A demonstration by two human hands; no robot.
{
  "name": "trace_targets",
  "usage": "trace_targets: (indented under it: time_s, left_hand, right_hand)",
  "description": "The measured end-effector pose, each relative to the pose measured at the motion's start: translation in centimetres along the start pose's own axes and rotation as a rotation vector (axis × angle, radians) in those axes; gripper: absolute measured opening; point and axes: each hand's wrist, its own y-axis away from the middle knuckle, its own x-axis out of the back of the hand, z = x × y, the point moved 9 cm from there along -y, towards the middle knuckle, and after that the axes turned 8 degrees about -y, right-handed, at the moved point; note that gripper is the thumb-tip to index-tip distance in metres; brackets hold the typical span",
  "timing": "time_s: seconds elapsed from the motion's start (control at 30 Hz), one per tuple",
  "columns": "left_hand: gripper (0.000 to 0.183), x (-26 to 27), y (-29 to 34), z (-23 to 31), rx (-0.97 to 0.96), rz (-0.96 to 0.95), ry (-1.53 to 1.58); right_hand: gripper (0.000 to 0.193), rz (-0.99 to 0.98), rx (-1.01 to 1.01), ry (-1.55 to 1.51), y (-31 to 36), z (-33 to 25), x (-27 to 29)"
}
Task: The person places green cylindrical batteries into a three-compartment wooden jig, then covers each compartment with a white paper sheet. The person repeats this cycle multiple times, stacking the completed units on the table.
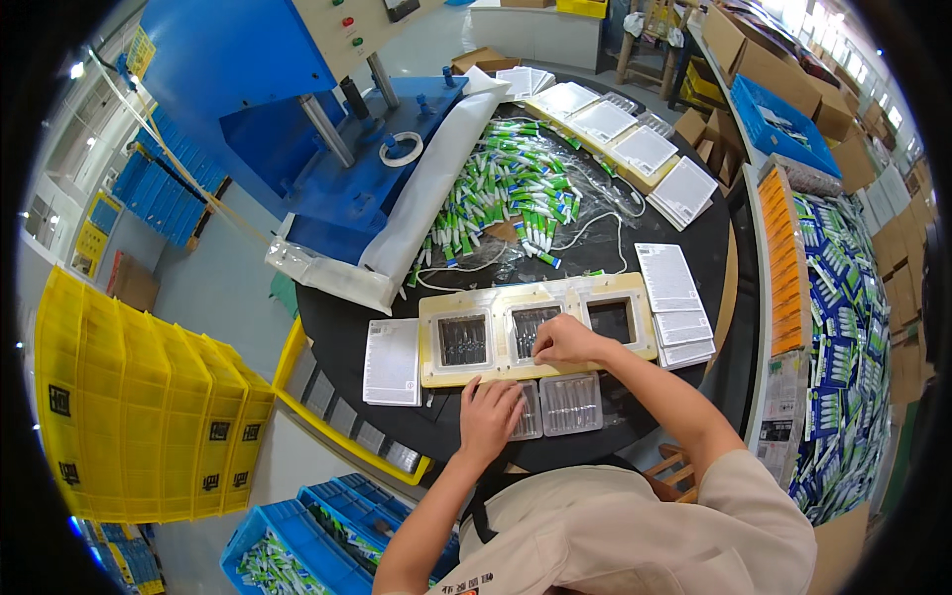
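A cream-yellow frame (468,300) with three square openings lies in front of me on the round black table. Clear ribbed blister trays sit in the left opening (463,340) and the middle opening; in the right opening (611,321) no tray shows. My right hand (565,340) is over the middle opening's right side, fingers curled together; what they pinch, if anything, is hidden. My left hand (488,415) lies at the frame's front edge, fingers stretched out over a clear blister tray. Another blister tray (572,404) lies to its right.
White printed cards (393,362) lie left of the frame, with more stacked cards (667,280) right. Beyond is a heap of green-and-white tubes (506,188). A second frame (650,177) carries cards. A blue press (288,178) stands left, yellow crates (149,397) nearer.
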Motion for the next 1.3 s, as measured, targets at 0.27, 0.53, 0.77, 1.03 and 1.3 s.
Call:
trace_targets:
  time_s: [0.27,0.53,0.77,1.03,1.3]
  left_hand:
    - [0.048,-4.5,-1.2,2.3,-0.232,-0.158,-0.267]
    - [0.052,-5.3,-1.9,3.4,-0.142,-0.097,-0.300]
    - [0.053,-6.6,-1.8,3.3,-0.085,-0.122,-0.412]
    - [0.051,-7.0,-2.0,3.0,0.031,-0.165,-0.408]
    - [0.044,-8.3,-3.8,2.9,0.015,-0.271,-0.351]
  right_hand:
    - [0.015,-0.179,-0.028,-0.117,-1.5,0.8,-0.1]
    - [0.013,0.025,0.053,-0.206,0.1,-0.1,0.4]
    - [0.013,-0.089,-0.036,-0.004,-1.1,1.2,-0.9]
    - [0.011,0.168,-0.012,-0.170,0.4,-1.8,2.6]
    - [0.005,0.938,0.234,0.382,13.7,-5.6,15.5]
